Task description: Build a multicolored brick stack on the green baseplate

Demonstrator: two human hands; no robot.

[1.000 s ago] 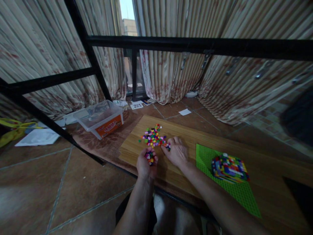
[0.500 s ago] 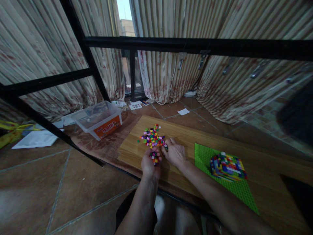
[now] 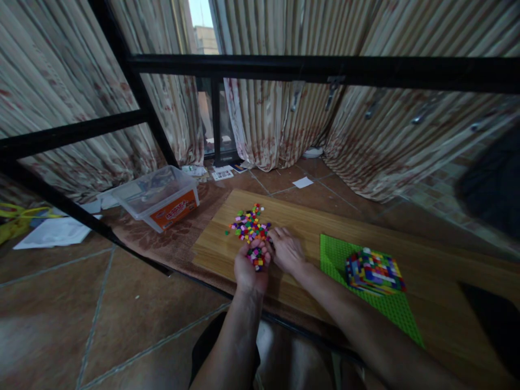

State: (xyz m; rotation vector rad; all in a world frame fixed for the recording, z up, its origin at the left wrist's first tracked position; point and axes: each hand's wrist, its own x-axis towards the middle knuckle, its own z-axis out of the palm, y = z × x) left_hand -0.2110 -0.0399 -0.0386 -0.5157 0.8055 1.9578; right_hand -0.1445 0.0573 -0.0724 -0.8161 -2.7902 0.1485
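Note:
My left hand [image 3: 248,266] is cupped palm up over the wooden board [image 3: 309,227] and holds a small heap of coloured bricks [image 3: 255,258]. My right hand [image 3: 285,250] lies right beside it, fingers curled at the near edge of a loose pile of small coloured bricks [image 3: 247,225] on the board; what its fingertips hold is too small to name. To the right lies a green baseplate [image 3: 337,254] with a many-coloured block build [image 3: 374,271] on it.
A clear plastic tub [image 3: 156,197] with an orange label stands on a brown mat at the left. Black metal bars [image 3: 284,67] cross above the board. Curtains hang behind. Papers [image 3: 52,232] and cards lie on the tiled floor.
My left hand has turned more palm up with the bricks and come closer to my right hand. The view has drifted a little to the right.

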